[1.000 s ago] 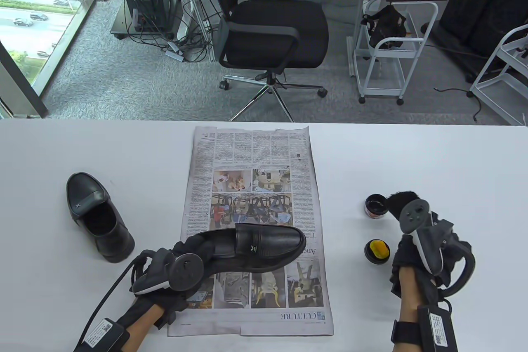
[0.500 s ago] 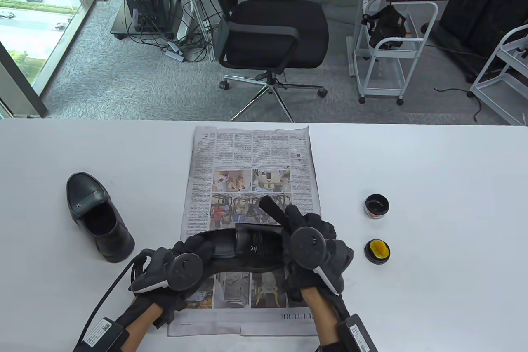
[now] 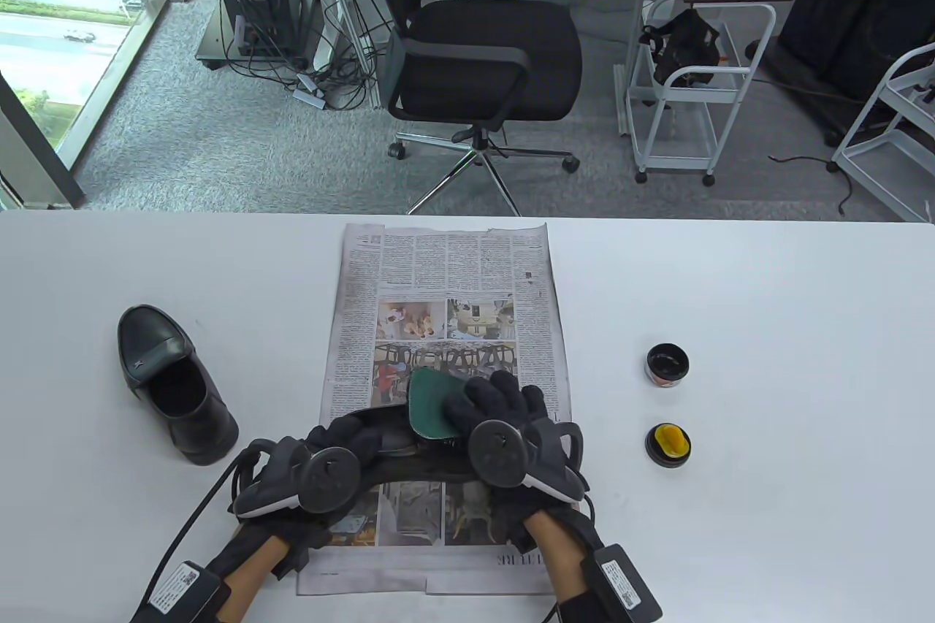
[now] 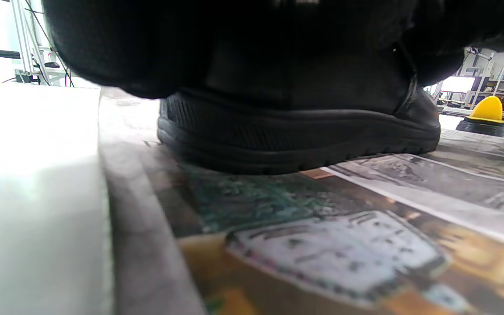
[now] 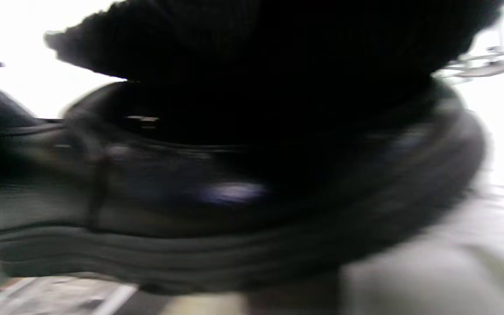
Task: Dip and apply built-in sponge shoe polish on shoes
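— What are your fingers doing right now?

— My right hand (image 3: 511, 433) is over the shoe (image 3: 398, 442) on the newspaper (image 3: 445, 265), its fingers (image 3: 488, 391) curled round a dark green sponge (image 3: 429, 404) and pressing it on the shoe's upper. My left hand (image 3: 321, 469) is at the shoe's heel end, holding it down; how far those fingers are closed I cannot tell, since the tracker covers them from above and the left wrist view shows only dark glove over the heel.

— And how do the hands sit?

— Both come in from the near edge of the newspaper. The right forearm slants up from the paper's near right corner, the left from its near left corner. The shoe lies crosswise on the paper's near half, sole flat on the print. My right wrist view is blurred; it shows only glove above the shoe's side and ribbed sole.

— What is around the newspaper?

— Left of it, well apart, the second shoe (image 3: 172, 385) stands on the white table (image 3: 767, 287), toe pointing away from me. Right of the paper sit the open polish tin (image 3: 667, 364) and, nearer me, a black lid with a yellow piece (image 3: 668, 444). The far half of the newspaper lies bare, and the table's far edge runs just beyond it.
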Demonstrator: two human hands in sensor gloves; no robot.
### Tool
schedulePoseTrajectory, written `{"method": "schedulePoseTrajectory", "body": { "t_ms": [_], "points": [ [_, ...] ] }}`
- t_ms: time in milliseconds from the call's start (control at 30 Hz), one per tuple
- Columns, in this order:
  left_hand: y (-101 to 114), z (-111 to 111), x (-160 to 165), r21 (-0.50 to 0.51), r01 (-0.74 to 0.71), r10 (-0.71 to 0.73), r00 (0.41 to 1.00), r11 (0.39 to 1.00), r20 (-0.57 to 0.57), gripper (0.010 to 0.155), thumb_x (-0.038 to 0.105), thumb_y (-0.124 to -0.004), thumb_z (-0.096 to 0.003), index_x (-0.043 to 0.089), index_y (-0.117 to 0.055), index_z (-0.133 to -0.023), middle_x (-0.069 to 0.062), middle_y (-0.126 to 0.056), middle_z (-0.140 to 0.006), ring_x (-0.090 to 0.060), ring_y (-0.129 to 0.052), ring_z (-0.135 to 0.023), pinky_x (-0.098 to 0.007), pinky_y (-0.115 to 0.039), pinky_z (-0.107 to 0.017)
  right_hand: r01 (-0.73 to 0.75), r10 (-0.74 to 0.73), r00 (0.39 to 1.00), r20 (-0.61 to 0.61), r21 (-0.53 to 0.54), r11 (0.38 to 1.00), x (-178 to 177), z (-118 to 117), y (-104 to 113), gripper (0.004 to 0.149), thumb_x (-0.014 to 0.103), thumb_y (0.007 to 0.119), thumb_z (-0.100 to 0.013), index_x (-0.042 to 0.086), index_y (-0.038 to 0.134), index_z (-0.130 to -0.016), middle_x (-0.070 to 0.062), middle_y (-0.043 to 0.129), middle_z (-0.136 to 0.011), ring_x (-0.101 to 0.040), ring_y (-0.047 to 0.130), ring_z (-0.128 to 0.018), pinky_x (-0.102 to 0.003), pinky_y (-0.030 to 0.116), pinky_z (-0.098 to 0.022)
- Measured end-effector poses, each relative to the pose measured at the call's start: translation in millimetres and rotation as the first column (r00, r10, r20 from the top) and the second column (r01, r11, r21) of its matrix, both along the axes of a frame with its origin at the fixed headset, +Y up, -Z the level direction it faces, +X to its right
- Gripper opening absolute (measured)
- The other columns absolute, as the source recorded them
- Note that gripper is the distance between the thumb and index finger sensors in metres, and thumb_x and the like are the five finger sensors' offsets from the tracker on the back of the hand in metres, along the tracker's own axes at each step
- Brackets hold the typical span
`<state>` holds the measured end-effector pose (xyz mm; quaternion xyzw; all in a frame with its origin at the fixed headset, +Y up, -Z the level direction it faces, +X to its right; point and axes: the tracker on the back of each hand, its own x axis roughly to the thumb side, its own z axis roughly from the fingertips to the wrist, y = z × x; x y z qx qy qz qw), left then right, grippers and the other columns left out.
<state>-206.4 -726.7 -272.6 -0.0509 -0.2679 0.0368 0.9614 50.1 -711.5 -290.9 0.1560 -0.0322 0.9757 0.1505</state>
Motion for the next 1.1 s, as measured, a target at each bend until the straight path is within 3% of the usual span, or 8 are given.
{"method": "schedulePoseTrajectory", "body": {
  "t_ms": [167, 300, 500, 600, 733, 900, 1033, 1100],
  "points": [
    [-0.2, 0.3, 0.2, -0.01, -0.004, 0.004, 1.0, 1.0, -0.003, 0.053, 0.049, -0.064, -0.0603, 0.022, -0.051, -0.104, -0.007, -0.048, -0.105, -0.042, -0.082, -0.071, -0.058, -0.075, -0.056, -0.127, 0.122, 0.972, 0.203, 0.013, 0.992, 42.0, 3.0, 0.5, 0.048, 0.016, 0.076, -0.044, 0.024, 0.076, -0.091, -0.019, 0.076, -0.1, -0.053, 0.074, -0.09, -0.073, 0.053, -0.066],
    [-0.5, 0.3, 0.6, -0.008, -0.003, 0.003, 1.0, 1.0, -0.003, 0.054, 0.049, -0.064, -0.0602, 0.021, -0.051, -0.105, -0.007, -0.048, -0.105, -0.042, -0.082, -0.071, -0.058, -0.075, -0.056, 0.078, -0.103, 0.95, 0.294, 0.094, 0.993, 56.8, 6.0, 21.2, 0.046, 0.022, 0.077, -0.045, 0.02, 0.078, -0.09, -0.02, 0.082, -0.093, -0.051, 0.082, -0.081, -0.073, 0.057, -0.063],
    [-0.6, 0.3, 0.8, -0.009, -0.002, 0.002, 1.0, 1.0, -0.001, 0.054, 0.049, -0.064, -0.0603, 0.021, -0.05, -0.105, -0.008, -0.047, -0.105, -0.042, -0.082, -0.071, -0.058, -0.074, -0.056, 0.28, -0.294, 0.95, 0.1, 0.133, 0.951, 19.5, 20.4, 28.9, 0.046, 0.027, 0.076, -0.045, 0.018, 0.078, -0.09, -0.02, 0.082, -0.089, -0.049, 0.084, -0.076, -0.071, 0.06, -0.061],
    [-0.7, 0.6, 0.7, -0.019, -0.005, 0.005, 1.0, 1.0, -0.003, 0.055, 0.049, -0.064, -0.0602, 0.021, -0.049, -0.105, -0.007, -0.046, -0.105, -0.043, -0.081, -0.071, -0.058, -0.074, -0.056, 0.264, -0.262, 0.964, -0.043, 0.075, 0.962, -9.5, 26.7, 20.1, 0.046, 0.028, 0.076, -0.045, 0.019, 0.077, -0.091, -0.019, 0.08, -0.089, -0.047, 0.083, -0.076, -0.071, 0.06, -0.062],
    [-0.8, 0.4, 0.8, -0.014, -0.003, 0.003, 1.0, 1.0, 0.0, 0.055, 0.049, -0.064, -0.0602, 0.021, -0.049, -0.105, -0.007, -0.046, -0.105, -0.043, -0.081, -0.071, -0.058, -0.074, -0.056, 0.087, -0.094, 0.961, -0.261, -0.039, 0.995, -35.6, 30.4, 13.1, 0.049, 0.025, 0.076, -0.045, 0.023, 0.073, -0.093, -0.017, 0.076, -0.093, -0.045, 0.082, -0.079, -0.07, 0.059, -0.064],
    [-0.8, 0.4, 0.7, -0.018, -0.003, 0.003, 1.0, 1.0, 0.002, 0.055, 0.049, -0.063, -0.0603, 0.021, -0.049, -0.105, -0.007, -0.046, -0.105, -0.043, -0.081, -0.071, -0.058, -0.074, -0.056, 0.002, -0.015, 0.963, -0.27, -0.05, 0.999, -27.6, 27.8, 15.1, 0.047, 0.021, 0.076, -0.044, 0.023, 0.076, -0.091, -0.012, 0.082, -0.092, -0.039, 0.088, -0.081, -0.066, 0.065, -0.064],
    [-0.9, 0.6, 0.7, -0.02, -0.005, 0.005, 1.0, 1.0, 0.004, 0.055, 0.049, -0.063, -0.0603, 0.021, -0.049, -0.105, -0.007, -0.046, -0.106, -0.043, -0.081, -0.072, -0.059, -0.073, -0.056, -0.173, 0.156, 0.971, -0.181, -0.086, 0.981, -8.3, 21.3, 14.8, 0.045, 0.02, 0.077, -0.043, 0.024, 0.08, -0.088, -0.012, 0.083, -0.093, -0.04, 0.087, -0.082, -0.067, 0.063, -0.065],
    [-1.1, 0.6, 1.1, -0.019, -0.009, 0.009, 1.0, 1.0, -0.003, 0.055, 0.049, -0.063, -0.0603, 0.02, -0.049, -0.105, -0.007, -0.046, -0.105, -0.043, -0.081, -0.071, -0.059, -0.073, -0.056, -0.147, 0.136, 0.981, -0.141, -0.069, 0.987, 3.8, 16.4, 13.9, 0.044, 0.021, 0.076, -0.043, 0.024, 0.081, -0.087, -0.012, 0.084, -0.091, -0.04, 0.087, -0.081, -0.067, 0.064, -0.064]
  ]
}}
